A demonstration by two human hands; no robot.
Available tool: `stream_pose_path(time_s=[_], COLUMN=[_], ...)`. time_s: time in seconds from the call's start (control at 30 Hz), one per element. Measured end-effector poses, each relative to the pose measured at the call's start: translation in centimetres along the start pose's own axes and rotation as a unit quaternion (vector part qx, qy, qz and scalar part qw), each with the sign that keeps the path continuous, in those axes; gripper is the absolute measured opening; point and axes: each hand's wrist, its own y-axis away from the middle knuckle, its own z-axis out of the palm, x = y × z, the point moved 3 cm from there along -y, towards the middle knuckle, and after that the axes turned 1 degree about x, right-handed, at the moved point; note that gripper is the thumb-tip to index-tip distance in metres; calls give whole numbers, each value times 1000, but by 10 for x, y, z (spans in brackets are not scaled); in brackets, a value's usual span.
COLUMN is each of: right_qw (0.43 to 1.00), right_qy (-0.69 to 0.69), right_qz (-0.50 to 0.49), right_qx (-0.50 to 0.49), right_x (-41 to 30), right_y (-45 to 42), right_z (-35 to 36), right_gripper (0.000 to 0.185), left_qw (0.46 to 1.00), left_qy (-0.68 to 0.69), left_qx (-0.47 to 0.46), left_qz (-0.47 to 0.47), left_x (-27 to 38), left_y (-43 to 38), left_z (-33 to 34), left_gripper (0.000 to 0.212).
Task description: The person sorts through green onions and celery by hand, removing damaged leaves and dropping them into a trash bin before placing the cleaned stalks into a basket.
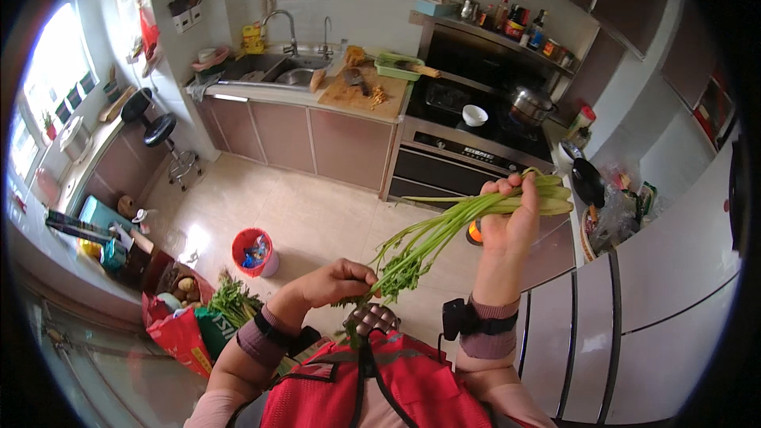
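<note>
A bunch of celery (452, 217) stretches across in front of me, its thick pale stalks at the right and its leaves at the lower left. My right hand (510, 214) is wrapped around the stalk end. At the leafy end, the fingers of my left hand (340, 281) pinch some thin stems and leaves. A few leaves hang below the left hand, over the front of my red vest (410, 380). Both hands are raised above the floor, away from the counters.
Beyond the floor stand a double sink (279, 71), a cutting board (362, 95) with a cleaver (357, 80), and a stove with a pot (531, 106) and white bowl (474, 115). A red-rimmed bin (254, 252) and vegetable bags (178, 333) are at the left.
</note>
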Motion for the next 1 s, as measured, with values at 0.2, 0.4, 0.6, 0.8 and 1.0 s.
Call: stream_pose_path(time_s=[0.2,0.4,0.6,0.8,1.0], right_qw=[999,995,997,996,998], right_qy=[-3,-36,-30,-22,-33], right_qz=[40,94,67,67,50], right_qx=[-6,-26,-38,-52,-33], right_x=[8,10,-12,-26,-37], right_y=[-11,-29,-50,-68,-83], right_z=[4,-3,-3,-12,-25], right_gripper=[7,7,9,13,13], left_qw=[994,985,998,974,966], left_qy=[-42,-56,50,200,198], left_qx=[-24,-13,25,82,161], left_qz=[103,162,-1,67,44], left_x=[12,-6,-35,-44,-58], left_y=[-7,-21,-29,-38,-35], left_z=[10,17,35,31,18], left_gripper=[14,16,19,26,23])
